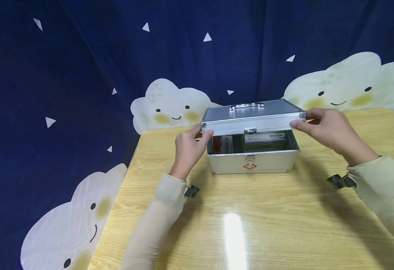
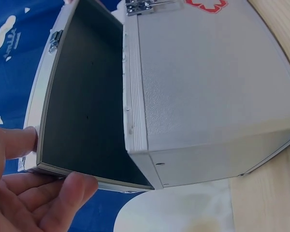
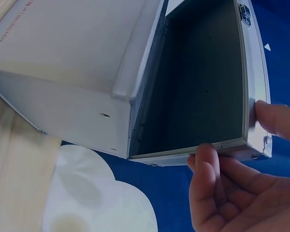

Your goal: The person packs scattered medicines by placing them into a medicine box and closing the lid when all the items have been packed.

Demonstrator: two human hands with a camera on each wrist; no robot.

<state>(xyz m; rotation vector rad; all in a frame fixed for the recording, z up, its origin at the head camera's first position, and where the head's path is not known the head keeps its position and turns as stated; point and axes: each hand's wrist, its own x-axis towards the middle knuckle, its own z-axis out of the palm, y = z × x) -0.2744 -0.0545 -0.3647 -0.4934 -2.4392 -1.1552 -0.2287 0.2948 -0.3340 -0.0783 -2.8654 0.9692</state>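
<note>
A silver metal first-aid box (image 1: 230, 163) with a red cross on its front stands on the table. Its lid (image 1: 261, 112), which carries a metal handle (image 1: 246, 106), is tilted partway up. At the lid's left front corner my left hand (image 1: 187, 149) grips the edge, thumb on the front face. My right hand (image 1: 331, 129) holds the right front corner likewise. Inside the box are medicine cartons (image 1: 264, 140), partly hidden by the lid. The lid's dark inner face (image 2: 87, 96) shows in both wrist views, with the left fingers (image 2: 72, 193) and right fingers (image 3: 208, 169) at its rim.
The box rests near the back of a light wooden table (image 1: 267, 217). Behind and to the left hangs a dark blue curtain (image 1: 82, 93) printed with clouds and white triangles. A clasp (image 1: 250, 159) is on the box front, and its mate (image 1: 250, 131) on the lid.
</note>
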